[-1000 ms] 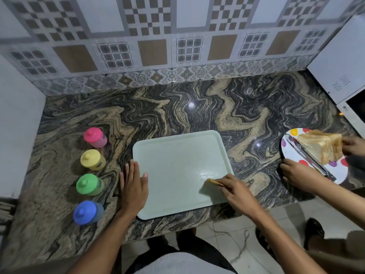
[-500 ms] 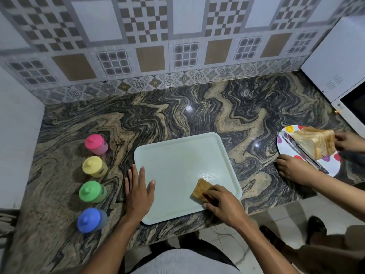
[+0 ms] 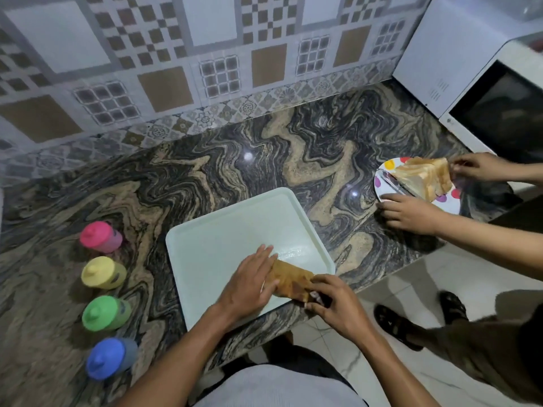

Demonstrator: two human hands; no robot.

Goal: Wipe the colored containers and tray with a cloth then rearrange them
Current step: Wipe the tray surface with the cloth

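Observation:
A pale green tray (image 3: 229,230) lies on the marbled counter near its front edge. A tan cloth (image 3: 291,279) rests on the tray's front right corner. My left hand (image 3: 249,282) lies flat on the cloth's left end. My right hand (image 3: 332,304) grips the cloth's right end at the tray's rim. To the left of the tray four lidded containers stand in a column: pink (image 3: 101,237), yellow (image 3: 102,272), green (image 3: 104,312) and blue (image 3: 110,357).
Another person's two hands (image 3: 408,212) hold a spotted plate (image 3: 385,183) with bread (image 3: 426,177) and a knife at the right. A white microwave (image 3: 482,83) fills the back right corner. The tiled wall runs along the back; floor lies beyond the counter's front edge.
My left hand has moved from the tray's left rim across onto the cloth. The cloth has unfolded wider at the tray's front right corner, with my right hand still on it.

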